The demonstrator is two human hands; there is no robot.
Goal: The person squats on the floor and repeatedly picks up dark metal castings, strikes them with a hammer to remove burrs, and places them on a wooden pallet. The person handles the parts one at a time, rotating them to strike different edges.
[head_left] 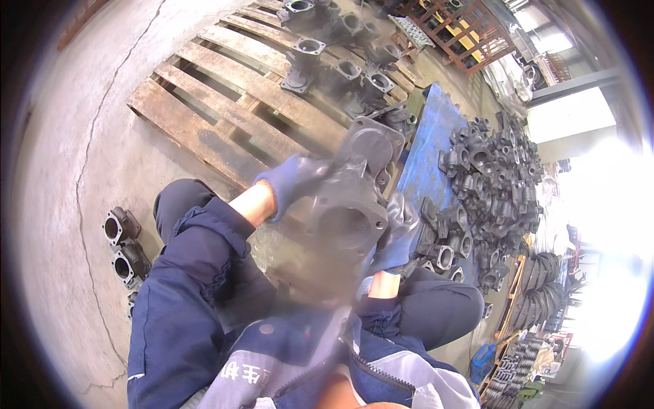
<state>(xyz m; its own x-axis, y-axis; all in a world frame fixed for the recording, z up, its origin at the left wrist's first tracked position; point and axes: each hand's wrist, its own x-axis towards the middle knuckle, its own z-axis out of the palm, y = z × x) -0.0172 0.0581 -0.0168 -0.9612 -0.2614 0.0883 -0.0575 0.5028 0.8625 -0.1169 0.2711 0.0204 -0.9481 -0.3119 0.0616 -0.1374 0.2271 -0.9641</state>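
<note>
Between my two gloved hands is a dark grey metal casting (373, 146), held up in front of my chest. It has a flat flange with bolt holes at its far end and a wide round opening in the flange nearer me. My left hand (296, 183), in a blue glove with a dark palm, is closed on the casting's left side. My right hand (400, 228), gloved alike, grips its right side near the round opening. A hazy smear blurs the casting's near part, and some fingertips are hidden.
A wooden pallet (197, 102) lies ahead, with several similar castings (310, 46) standing on its right part. To the right, a large heap of castings (477, 160) sits by a blue pallet (432, 129). More castings (122, 228) stand on the floor at left.
</note>
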